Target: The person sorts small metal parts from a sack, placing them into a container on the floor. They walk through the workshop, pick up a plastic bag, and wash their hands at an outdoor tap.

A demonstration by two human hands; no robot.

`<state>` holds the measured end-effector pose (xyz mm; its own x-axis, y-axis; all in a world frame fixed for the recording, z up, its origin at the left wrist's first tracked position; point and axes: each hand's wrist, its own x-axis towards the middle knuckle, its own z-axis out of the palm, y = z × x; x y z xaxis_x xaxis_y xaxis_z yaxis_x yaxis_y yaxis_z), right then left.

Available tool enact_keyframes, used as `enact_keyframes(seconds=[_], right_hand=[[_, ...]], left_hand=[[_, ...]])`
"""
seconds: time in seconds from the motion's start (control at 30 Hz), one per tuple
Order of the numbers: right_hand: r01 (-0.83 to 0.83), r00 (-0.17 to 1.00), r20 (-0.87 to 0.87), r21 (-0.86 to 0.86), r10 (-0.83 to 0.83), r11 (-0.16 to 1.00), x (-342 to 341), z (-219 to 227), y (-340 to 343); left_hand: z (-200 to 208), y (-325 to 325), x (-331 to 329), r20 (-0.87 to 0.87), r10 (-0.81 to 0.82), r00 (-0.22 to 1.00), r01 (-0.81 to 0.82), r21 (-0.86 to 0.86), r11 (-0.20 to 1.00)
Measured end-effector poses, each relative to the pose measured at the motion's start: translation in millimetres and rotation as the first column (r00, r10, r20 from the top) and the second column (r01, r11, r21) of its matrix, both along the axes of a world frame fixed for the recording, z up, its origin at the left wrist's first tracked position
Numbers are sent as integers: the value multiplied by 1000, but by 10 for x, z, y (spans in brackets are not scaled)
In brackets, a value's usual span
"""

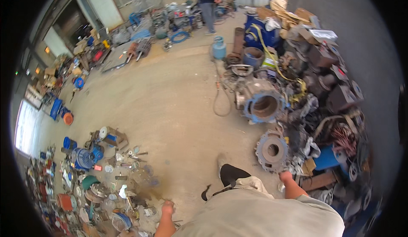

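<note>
My left hand [168, 205] hangs low at my left side, over the floor beside scattered small parts. No object shows in it, and its fingers are too small and blurred to read. On the other side, my right hand [286, 176] hangs just below a round toothed metal flange [272, 149] with a hole in its middle. Whether it touches anything there I cannot tell; its fingers are smeared too. Beyond the flange lies a large pump casing [262, 105] with a blue-edged round opening.
A blue gas cylinder [219, 47] with a hose [216, 101] stands ahead. Piled scrap [331, 96] lines the right wall. Blue electric motors [85, 157] sit among parts at left. A person in dark clothes [208, 3] stands at the back. Concrete floor [170, 92] runs between.
</note>
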<state>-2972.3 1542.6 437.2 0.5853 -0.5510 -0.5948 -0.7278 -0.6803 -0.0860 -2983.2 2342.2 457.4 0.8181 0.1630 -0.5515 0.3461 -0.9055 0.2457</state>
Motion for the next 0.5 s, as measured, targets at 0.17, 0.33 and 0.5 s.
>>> enact_keyframes(seconds=[0.17,0.33,0.5], right_hand=[[-790,571,-312,40,759,611,286,-590,-506],[-878,350,-143,295,926,377,1835,-753,-608],[-878,461,-203,40,864,478,5298,-455,1336]], left_hand=[[507,-313,1662,-408,722,559,-722,-668,181],[1262,-326,2601,-678,662,320,-503,-713,-488],[1463,186,3285,-675,643,361,-193,-729,-657]])
